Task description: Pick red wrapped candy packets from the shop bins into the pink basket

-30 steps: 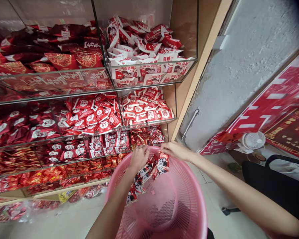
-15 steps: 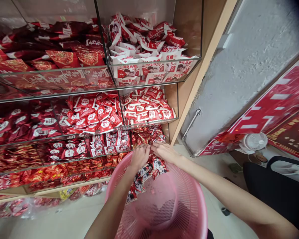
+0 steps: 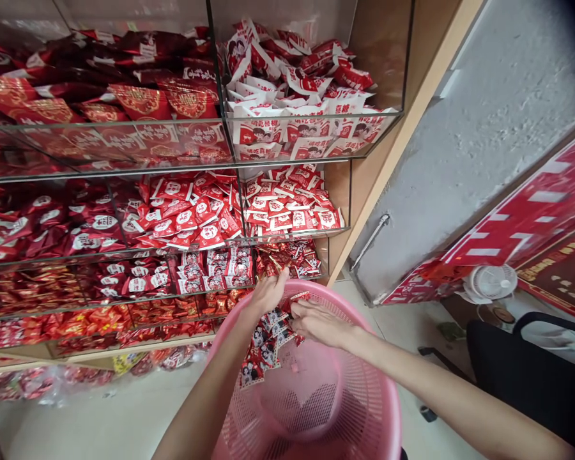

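Note:
A pink perforated plastic basket [image 3: 345,409] sits low in front of me. Over its far rim my left hand [image 3: 267,295] is closed on a bunch of small red-and-white candy packets [image 3: 263,345] that trails down into the basket. My right hand [image 3: 319,321] lies just to the right, fingers curled onto the same bunch of packets. Right behind the hands, a glass shelf bin holds red-and-gold wrapped candies [image 3: 287,260].
Glass-fronted shelves [image 3: 172,166] packed with red candy packets fill the left and top. A wooden shelf side [image 3: 388,160] and grey concrete wall [image 3: 483,115] stand at right. A small white fan [image 3: 491,282] and a black chair [image 3: 531,364] are on the floor at right.
My right hand moved down and toward me, onto the packets inside the basket. My left hand stayed closed on the bunch. The view shifted slightly left.

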A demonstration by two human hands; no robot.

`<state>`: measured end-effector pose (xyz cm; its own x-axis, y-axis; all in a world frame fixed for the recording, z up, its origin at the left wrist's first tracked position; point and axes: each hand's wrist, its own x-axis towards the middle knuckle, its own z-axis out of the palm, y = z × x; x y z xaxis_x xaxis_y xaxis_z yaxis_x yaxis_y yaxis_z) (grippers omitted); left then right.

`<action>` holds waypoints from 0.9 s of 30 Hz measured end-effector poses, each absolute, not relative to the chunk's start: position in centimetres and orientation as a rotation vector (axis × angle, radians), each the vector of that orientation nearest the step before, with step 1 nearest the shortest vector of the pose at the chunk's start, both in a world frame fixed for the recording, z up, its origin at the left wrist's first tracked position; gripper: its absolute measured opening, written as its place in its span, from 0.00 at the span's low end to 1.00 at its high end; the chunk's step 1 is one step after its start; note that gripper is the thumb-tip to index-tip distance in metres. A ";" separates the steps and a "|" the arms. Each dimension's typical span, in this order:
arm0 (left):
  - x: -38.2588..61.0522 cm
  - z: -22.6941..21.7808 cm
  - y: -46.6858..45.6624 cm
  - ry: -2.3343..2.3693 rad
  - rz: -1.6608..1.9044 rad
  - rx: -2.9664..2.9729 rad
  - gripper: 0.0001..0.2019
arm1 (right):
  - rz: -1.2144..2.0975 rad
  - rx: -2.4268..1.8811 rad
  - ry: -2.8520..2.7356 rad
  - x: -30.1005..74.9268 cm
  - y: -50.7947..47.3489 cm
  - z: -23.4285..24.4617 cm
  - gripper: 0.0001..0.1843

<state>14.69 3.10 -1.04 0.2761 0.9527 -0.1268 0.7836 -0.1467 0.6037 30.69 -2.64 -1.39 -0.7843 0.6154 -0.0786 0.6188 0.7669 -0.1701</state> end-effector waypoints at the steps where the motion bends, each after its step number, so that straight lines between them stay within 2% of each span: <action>1: 14.5 -0.7 3.1 1.547 0.372 1.958 0.40 | -0.325 1.030 2.938 30.7 -2.7 -1.3 0.12; 8: 14.5 -0.4 2.6 1.562 0.356 1.980 0.40 | -0.781 0.919 3.106 31.6 -2.2 -0.2 0.15; 10: 14.6 -0.5 2.5 1.548 0.369 2.002 0.39 | -0.825 0.932 3.120 31.7 -1.4 0.4 0.15; 17: 14.7 -0.3 2.4 1.503 0.393 2.008 0.39 | -0.269 1.299 2.869 30.3 2.3 1.8 0.14; 27: 13.7 -0.9 2.2 1.549 0.461 1.953 0.38 | -0.227 1.588 2.771 26.8 1.9 -1.0 0.15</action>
